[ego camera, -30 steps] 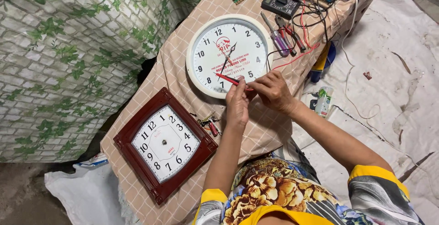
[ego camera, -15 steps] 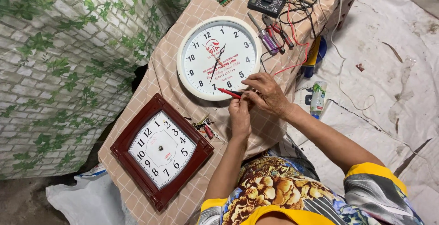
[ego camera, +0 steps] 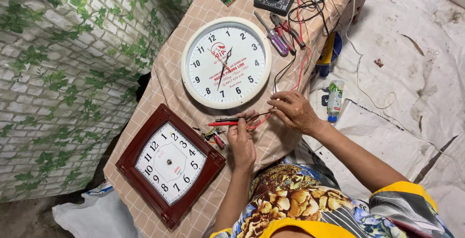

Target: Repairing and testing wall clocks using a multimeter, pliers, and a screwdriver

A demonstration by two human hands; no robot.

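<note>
Probes (ego camera: 231, 121), red and black: lie crosswise; your left hand (ego camera: 242, 141) pinches the bodies, right hand (ego camera: 290, 112) grasps their leads.

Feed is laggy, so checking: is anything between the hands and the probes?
No. The left hand already grips the red probe and black probe. The right hand pinches their leads. Both are held just below the round white clock.
</note>
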